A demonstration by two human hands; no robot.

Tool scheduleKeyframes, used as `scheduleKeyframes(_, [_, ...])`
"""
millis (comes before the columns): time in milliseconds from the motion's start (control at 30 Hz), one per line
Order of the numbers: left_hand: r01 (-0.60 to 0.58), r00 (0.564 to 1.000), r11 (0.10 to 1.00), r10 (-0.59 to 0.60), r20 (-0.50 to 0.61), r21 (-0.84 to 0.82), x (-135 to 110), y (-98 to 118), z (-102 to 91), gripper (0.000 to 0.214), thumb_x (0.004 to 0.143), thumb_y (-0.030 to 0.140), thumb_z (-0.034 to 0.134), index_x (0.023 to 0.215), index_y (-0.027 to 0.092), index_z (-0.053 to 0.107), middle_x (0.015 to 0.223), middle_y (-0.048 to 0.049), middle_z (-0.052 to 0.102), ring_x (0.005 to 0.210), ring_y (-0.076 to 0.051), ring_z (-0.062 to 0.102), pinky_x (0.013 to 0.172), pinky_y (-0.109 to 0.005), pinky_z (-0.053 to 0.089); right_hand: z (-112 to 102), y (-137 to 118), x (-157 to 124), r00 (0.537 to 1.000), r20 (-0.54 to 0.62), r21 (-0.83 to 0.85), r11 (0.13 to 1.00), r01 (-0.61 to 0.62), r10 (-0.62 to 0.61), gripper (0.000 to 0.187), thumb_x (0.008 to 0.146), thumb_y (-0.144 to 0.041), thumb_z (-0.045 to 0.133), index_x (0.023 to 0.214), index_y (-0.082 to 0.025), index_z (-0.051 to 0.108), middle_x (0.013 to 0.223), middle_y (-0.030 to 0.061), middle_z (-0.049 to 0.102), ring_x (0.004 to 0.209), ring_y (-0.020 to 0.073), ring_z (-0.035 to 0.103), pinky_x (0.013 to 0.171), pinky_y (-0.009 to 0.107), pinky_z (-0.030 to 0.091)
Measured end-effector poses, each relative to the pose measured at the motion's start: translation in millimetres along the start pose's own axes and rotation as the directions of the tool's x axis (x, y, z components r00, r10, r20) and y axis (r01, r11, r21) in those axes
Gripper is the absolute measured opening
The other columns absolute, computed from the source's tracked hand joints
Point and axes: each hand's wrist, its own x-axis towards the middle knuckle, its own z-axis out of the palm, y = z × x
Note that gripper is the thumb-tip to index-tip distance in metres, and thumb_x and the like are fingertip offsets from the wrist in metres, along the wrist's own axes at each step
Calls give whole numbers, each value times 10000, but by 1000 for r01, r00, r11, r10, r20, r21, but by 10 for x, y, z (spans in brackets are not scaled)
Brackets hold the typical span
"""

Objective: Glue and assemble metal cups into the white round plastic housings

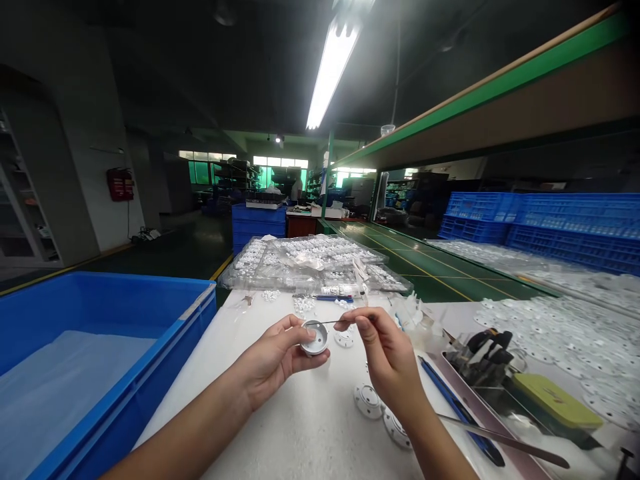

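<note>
My left hand [273, 357] grips a small white round cup-shaped part [316, 341] by its rim, its open side facing me. In my right hand [383, 357] a thin dark rod-like tool [327, 323] is pinched, its tip reaching the cup's upper rim; whether it touches is too small to tell. Behind the hands a white disc with holes [344, 337] lies on the white tabletop [295, 427]. Beside my right wrist are a flanged white disc [369, 401] and another white disc [397, 427], the latter partly hidden by my forearm.
A large blue bin [200, 313] stands at the left. Plastic-wrapped trays of white parts [310, 260] are stacked at the back. On the right are a tool tray [450, 367], a yellow-green lidded box [557, 403], a blue tool [455, 400] and many white discs [540, 333].
</note>
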Motion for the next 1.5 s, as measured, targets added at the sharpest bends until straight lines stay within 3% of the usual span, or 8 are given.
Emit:
scheduleKeyframes(533, [20,1000,999,-21,12,25,-18,-29,10,224,750,116,687,776,155,468,875,-55,611,783,-177,648,847,-363,547,17,20,24,970,-168,112,981,-159,176,251,952,-391,453,876,-191,585,736,27,652,709,163,621,691,286,506])
scheduleKeyframes(700, [16,1000,999,-15,-13,42,-1,-11,-12,250,730,126,714,753,156,467,879,-69,621,794,-183,657,847,-359,548,-95,58,85,958,-247,223,970,-92,147,241,932,-395,486,875,-188,596,756,35,649,699,175,628,693,324,513])
scheduleKeyframes(767, [22,999,999,-21,-24,47,1,-6,-21,253,728,125,718,752,156,468,901,-80,628,812,-189,660,841,-347,551,-247,63,121,918,-389,100,994,-43,79,240,926,-397,492,874,-186,595,765,40,648,707,186,633,729,350,504])
scheduleKeyframes(833, [27,999,998,-26,-30,52,3,-4,-32,244,736,123,713,755,156,472,922,-86,632,834,-193,660,850,-343,550,-473,98,148,837,-548,-149,986,-77,-18,240,926,-398,490,904,-182,592,790,56,652,737,204,637,771,371,487])
scheduleKeyframes(933, [28,999,997,-26,-29,67,9,-4,-51,227,751,129,704,774,158,480,918,-77,631,840,-188,657,882,-357,541,-863,267,154,732,-675,-435,851,-295,-92,271,942,-406,430,978,-186,585,842,81,667,798,233,642,801,381,463])
scheduleKeyframes(1067, [39,999,996,-36,-34,77,10,2,-44,232,757,127,700,774,161,471,917,-72,630,841,-185,653,891,-359,539,-1179,630,125,728,-682,-537,623,-570,78,252,925,-332,393,937,-190,601,780,61,685,740,241,630,723,354,431])
scheduleKeyframes(1233, [58,997,995,-52,-63,82,-13,9,6,198,778,111,670,778,149,475,923,-92,629,830,-191,653,851,-339,558,-1184,844,110,765,-624,-643,450,-619,161,240,904,-310,415,930,-187,620,763,61,678,629,221,548,620,314,337])
scheduleKeyframes(1500, [48,998,997,-45,-42,68,-17,1,-7,248,763,108,684,778,165,443,912,-67,621,820,-174,646,862,-344,551,-1228,838,103,745,-616,-680,305,-667,255,305,917,-369,384,909,-201,639,717,89,635,557,225,474,540,312,256])
